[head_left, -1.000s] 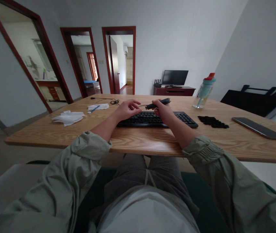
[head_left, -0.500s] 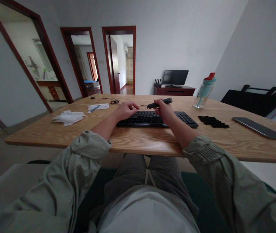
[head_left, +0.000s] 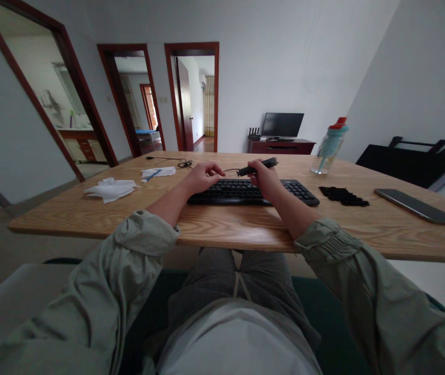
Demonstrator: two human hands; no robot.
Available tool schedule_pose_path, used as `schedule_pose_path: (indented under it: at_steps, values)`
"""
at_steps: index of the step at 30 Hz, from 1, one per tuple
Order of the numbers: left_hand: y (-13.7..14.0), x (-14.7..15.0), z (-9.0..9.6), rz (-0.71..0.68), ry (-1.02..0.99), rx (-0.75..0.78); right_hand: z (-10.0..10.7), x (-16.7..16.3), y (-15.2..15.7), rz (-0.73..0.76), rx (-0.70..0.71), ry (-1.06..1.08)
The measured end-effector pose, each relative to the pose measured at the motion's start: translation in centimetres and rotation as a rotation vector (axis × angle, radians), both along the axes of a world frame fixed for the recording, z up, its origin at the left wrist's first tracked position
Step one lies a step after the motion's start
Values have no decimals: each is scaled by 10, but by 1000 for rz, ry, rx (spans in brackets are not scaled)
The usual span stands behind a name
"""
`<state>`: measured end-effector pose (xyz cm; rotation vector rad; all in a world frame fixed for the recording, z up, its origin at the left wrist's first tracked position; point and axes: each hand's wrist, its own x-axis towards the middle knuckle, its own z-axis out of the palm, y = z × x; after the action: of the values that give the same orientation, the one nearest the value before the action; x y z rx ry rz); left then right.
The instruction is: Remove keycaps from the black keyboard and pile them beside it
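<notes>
A black keyboard (head_left: 232,194) lies on the wooden table (head_left: 214,229) in front of me. My right hand (head_left: 264,178) is closed around a slim black handheld object (head_left: 257,166), held tilted just above the keyboard's far edge; its exact kind is unclear. My left hand (head_left: 204,177) hovers over the keyboard's left end, thumb and fingertips drawn together. Between the hands runs a thin dark strand (head_left: 230,170), and whether the left fingers grip it is too small to tell. Right of the keyboard is a flat pile of small black pieces (head_left: 343,196).
Left of the keyboard lie crumpled white tissue (head_left: 111,189), another tissue (head_left: 168,171) with a thin blue stick (head_left: 152,175), and a coiled black cable (head_left: 185,163). Toward the right stand a clear bottle with a red lid (head_left: 326,151) and a grey phone-like slab (head_left: 416,205).
</notes>
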<state>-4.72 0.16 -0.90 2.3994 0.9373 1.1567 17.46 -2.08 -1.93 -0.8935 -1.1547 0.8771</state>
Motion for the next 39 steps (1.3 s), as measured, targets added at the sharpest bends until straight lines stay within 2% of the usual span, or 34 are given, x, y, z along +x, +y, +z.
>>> schedule_pose_path:
  at_steps: [8,14,21,31,35,39]
  values:
    - [1,3,-3,-47,-59,-45,2,-1,-2,-20,-6,24]
    - [0,0,-1,18,1,29,2,-2,-4,56,-25,40]
    - [1,-1,-2,57,19,35,1,-2,-4,108,-19,31]
    - [1,1,0,-76,1,-83,0,-3,-3,54,-12,-4]
    - [-1,0,-1,-5,42,1,-3,-3,-2,25,1,-69]
    - [-2,0,-1,24,57,146,-7,-10,1,-8,85,-292]
